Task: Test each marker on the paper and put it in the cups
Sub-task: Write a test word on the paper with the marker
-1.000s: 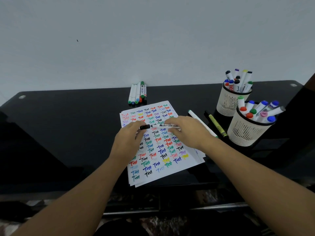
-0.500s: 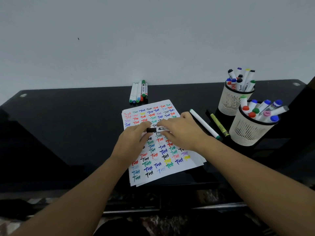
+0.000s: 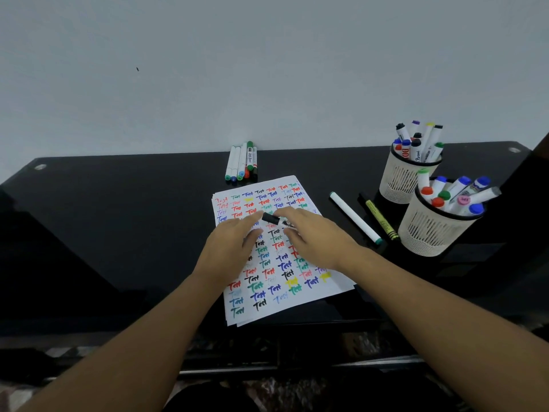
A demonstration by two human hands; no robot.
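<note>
Over the middle of the test sheet point(image 3: 279, 263), the right hand point(image 3: 315, 242) pinches a black-capped marker point(image 3: 274, 219), its cap pointing toward 10 o'clock. The left hand point(image 3: 230, 252) lies just beside the cap with fingers loosely extended; whether they touch it is unclear. At 3 o'clock of the sheet lie a white marker with a green cap point(image 3: 355, 217) and a yellow one point(image 3: 381, 220). Two mesh cups, far point(image 3: 399, 181) and near point(image 3: 427, 233), hold markers at 2 o'clock. More markers point(image 3: 242, 162) lie at 12 o'clock on the black table point(image 3: 118, 218).
</note>
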